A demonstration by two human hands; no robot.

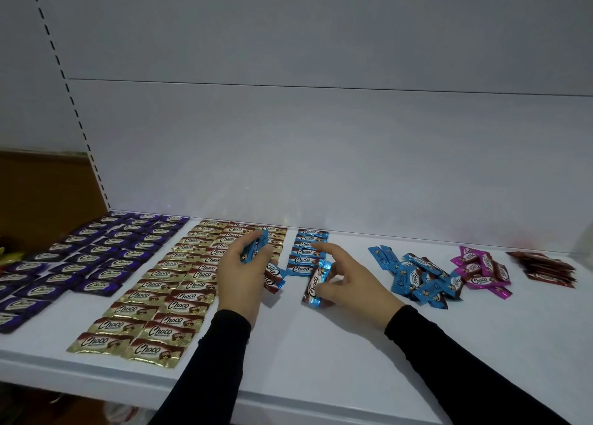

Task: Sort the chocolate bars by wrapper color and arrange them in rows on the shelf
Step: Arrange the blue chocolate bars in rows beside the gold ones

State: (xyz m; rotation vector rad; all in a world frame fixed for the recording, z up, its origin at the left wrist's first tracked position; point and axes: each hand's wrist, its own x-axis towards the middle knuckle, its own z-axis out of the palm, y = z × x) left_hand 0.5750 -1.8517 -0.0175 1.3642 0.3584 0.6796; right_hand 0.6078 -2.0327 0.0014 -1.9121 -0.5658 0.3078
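At the far left of the shelf (288, 344) the purple bars (93, 254) lie in finished rows, and just beside them the gold bars (167, 293) fill several more, running from the back panel to the front lip. Next comes the left hand (242, 273), its grip curled round a small bunch of blue bars (255, 248) held just above the inner edge of the gold block. To its right a short blue row (308, 251) stands at the back, only one column so far. The right hand (348, 278) pinches a single blue bar (316, 285) that lies on the shelf just in front of that row, turned lengthwise rather than matching it. Further right sit a loose blue heap (417, 277), a pink heap (481, 270) touching it, and a red stack (545, 267) apart at the end. The main risk, as I judge it, is the left hand or its sleeve brushing the gold rows and knocking them askew; slippery wrappers could also slide from the bunch, and a pink bar could ride along when the blue heap is raided.
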